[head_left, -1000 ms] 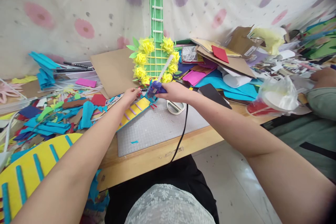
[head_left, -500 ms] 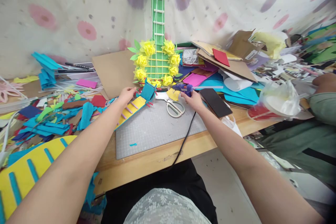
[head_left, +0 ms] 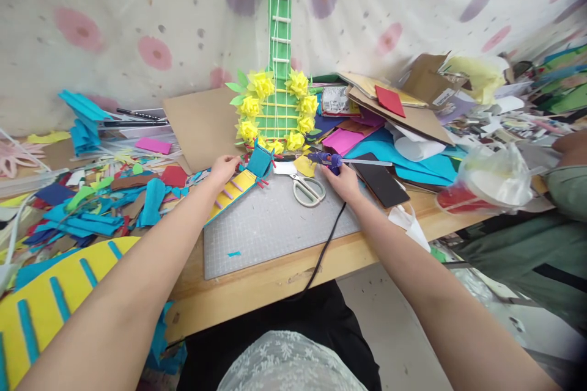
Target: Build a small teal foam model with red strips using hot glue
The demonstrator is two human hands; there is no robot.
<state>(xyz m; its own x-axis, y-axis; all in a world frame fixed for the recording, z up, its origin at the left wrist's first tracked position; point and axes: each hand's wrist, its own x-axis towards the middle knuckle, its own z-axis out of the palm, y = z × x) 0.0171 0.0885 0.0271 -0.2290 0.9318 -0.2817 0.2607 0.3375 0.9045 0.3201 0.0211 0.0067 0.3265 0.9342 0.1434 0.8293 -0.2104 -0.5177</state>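
A small yellow and blue paper guitar (head_left: 236,186) is held at its neck by the left hand (head_left: 224,168) on the grey cutting mat (head_left: 275,226). A purple glue gun (head_left: 328,160) is gripped by the right hand (head_left: 343,178), just beside the scissors (head_left: 305,186).

A craft workshop — foam scraps (head_left: 92,208), cutting mat (head_left: 270,226), scissors (head_left: 305,186) crowd the wooden table (head_left: 257,284).
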